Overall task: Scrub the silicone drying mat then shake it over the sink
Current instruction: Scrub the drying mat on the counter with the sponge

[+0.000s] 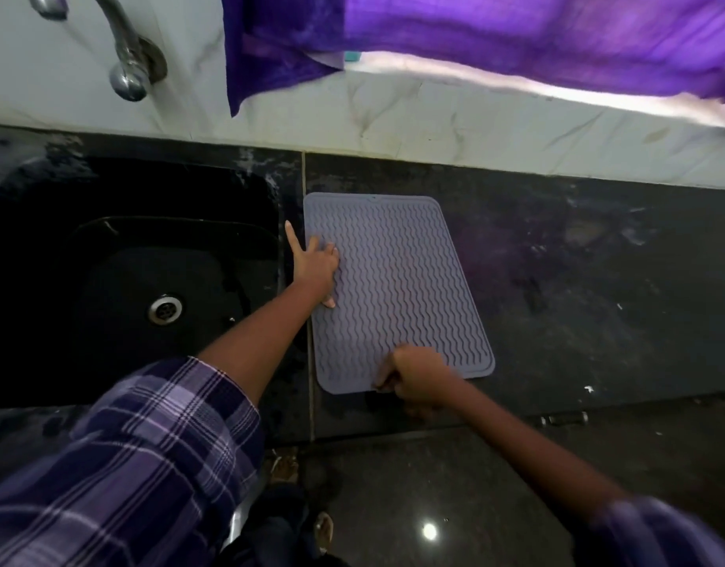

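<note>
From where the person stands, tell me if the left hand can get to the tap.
Probably yes. The left hand rests on the mat's left edge beside the sink, and nothing stands between it and the tap on the wall behind the sink, though it is a long stretch.

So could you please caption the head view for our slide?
Left hand steadies the grey mat beside the sink; right hand pinches its near edge.

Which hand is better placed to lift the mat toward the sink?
Probably the right hand: it already pinches the silicone mat at its near edge. The left hand only rests on the mat's sink-side edge, fingers spread, beside the sink.
</note>
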